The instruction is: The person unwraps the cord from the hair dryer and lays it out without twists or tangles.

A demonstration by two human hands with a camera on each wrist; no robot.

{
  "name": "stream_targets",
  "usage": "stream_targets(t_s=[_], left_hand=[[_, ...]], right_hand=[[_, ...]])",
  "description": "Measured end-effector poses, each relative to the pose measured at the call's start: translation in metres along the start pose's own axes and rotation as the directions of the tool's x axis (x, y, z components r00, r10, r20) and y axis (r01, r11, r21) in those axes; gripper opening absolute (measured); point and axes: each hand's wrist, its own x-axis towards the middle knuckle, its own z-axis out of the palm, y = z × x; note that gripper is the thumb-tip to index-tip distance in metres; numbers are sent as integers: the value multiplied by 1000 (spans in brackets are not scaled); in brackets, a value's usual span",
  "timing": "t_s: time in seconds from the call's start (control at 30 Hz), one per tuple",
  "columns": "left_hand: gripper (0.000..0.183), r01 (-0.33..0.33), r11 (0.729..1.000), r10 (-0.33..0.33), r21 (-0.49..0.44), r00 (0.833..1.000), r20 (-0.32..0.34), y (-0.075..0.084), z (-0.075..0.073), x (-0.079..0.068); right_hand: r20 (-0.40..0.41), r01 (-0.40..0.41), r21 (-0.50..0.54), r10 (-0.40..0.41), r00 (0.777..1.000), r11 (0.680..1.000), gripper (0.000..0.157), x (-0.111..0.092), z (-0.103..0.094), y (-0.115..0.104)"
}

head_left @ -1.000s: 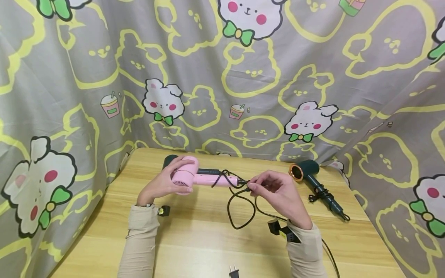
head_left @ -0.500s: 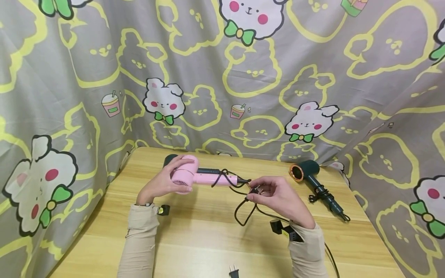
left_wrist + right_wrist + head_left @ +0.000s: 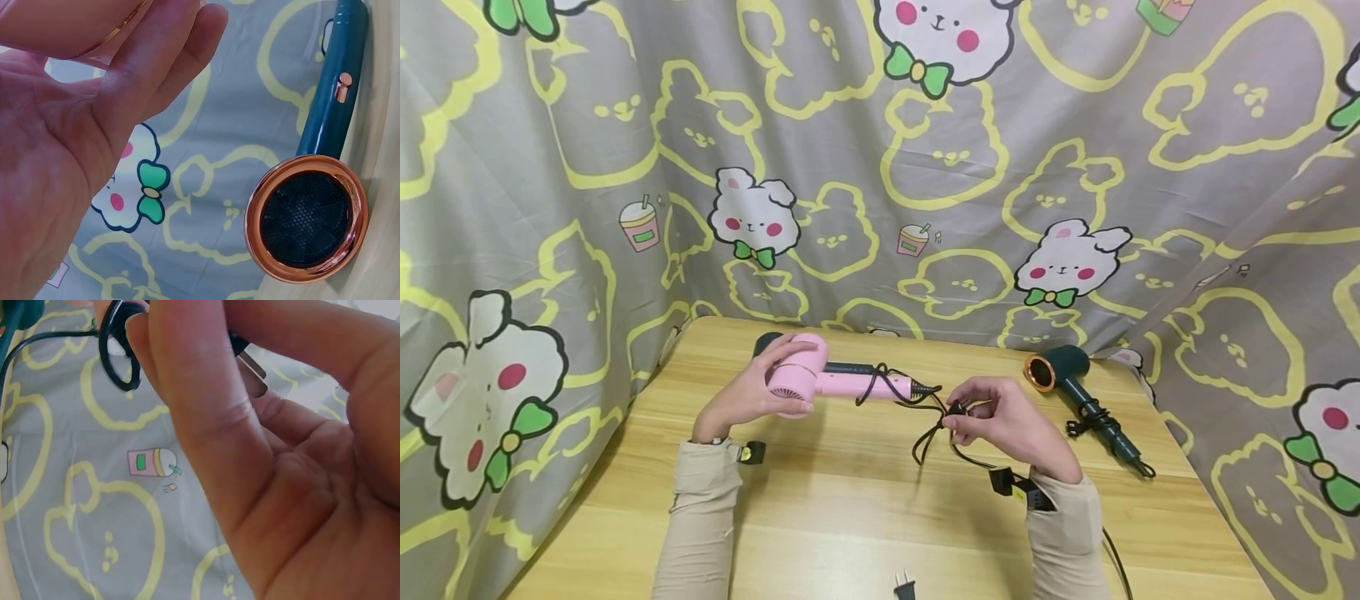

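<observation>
My left hand (image 3: 741, 396) grips the head of a pink hair dryer (image 3: 857, 385), its handle lying toward the right. Black cord is looped round that handle. Between thumb and fingers, my right hand (image 3: 1011, 425) pinches the dryer's black plug (image 3: 956, 410); its metal prongs (image 3: 253, 375) show in the right wrist view. A loop of cord (image 3: 103, 353) hangs from the pinched fingers. Just behind the pink dryer lies a dark green hair dryer (image 3: 850, 368), whose copper-rimmed nozzle (image 3: 251, 219) faces the left wrist camera.
Another dark green hair dryer (image 3: 1067, 367), cord wrapped on its handle, lies at the right of the wooden table (image 3: 842, 517). A two-pin plug (image 3: 905, 590) sits at the front edge. A black cord (image 3: 1117, 558) runs past the right sleeve. A patterned curtain (image 3: 835, 150) stands behind.
My right hand has moved slightly right with the plug, and the cord loop below it has drawn up smaller. The left hand and pink hair dryer stay almost still.
</observation>
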Motion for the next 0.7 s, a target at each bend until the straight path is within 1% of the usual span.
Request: stream_targets(t_s=[0.1, 0.2, 0.3, 0.5, 0.57, 0.7], left_hand=[[90, -17, 1000, 17, -4, 1000, 7, -1, 0, 1], [89, -30, 1000, 30, -1, 999, 10, -2, 1, 1], [89, -37, 999, 37, -2, 999, 10, -3, 1, 2], [90, -41, 999, 41, -7, 999, 12, -3, 1, 2], [90, -39, 999, 39, -10, 999, 15, -3, 1, 2], [89, -30, 1000, 30, -8, 999, 17, -1, 2, 2]], right_hand=[[-16, 6, -34, -7, 1000, 999, 27, 2, -2, 4], [-52, 11, -86, -16, 999, 996, 20, 3, -3, 7], [-99, 11, -113, -22, 995, 994, 16, 6, -4, 10], [-184, 15, -149, -43, 982, 989, 19, 12, -5, 16], [-221, 6, -153, -40, 975, 988, 18, 14, -6, 18], [-285, -5, -145, -37, 958, 989, 19, 15, -6, 21]])
